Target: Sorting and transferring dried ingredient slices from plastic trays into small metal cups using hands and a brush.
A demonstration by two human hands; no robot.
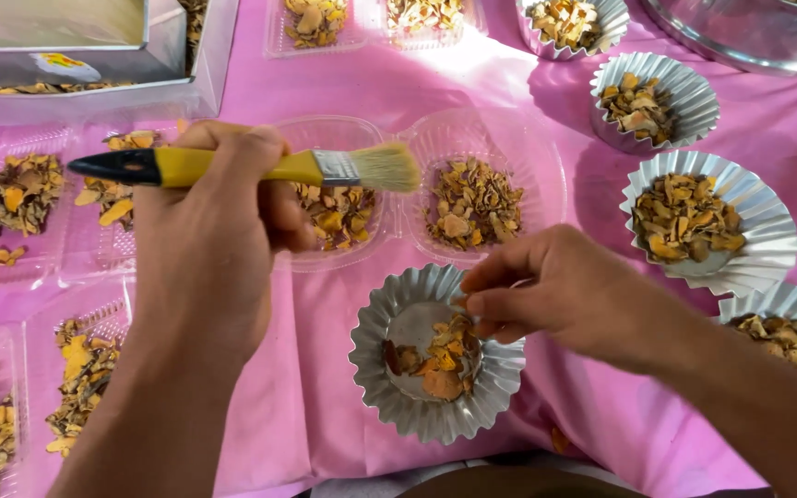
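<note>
Your left hand [209, 235] is closed round a yellow-handled paintbrush [251, 168], held level over the clear plastic trays [472, 138]. Your right hand [555, 290] pinches dried orange flakes [435, 355] inside the fluted foil cup [389, 387] near the pink-covered table's [325, 369] front edge.

chips [435, 360] in foil cup [371, 378] (front), tubs [472, 203] behind
</note>
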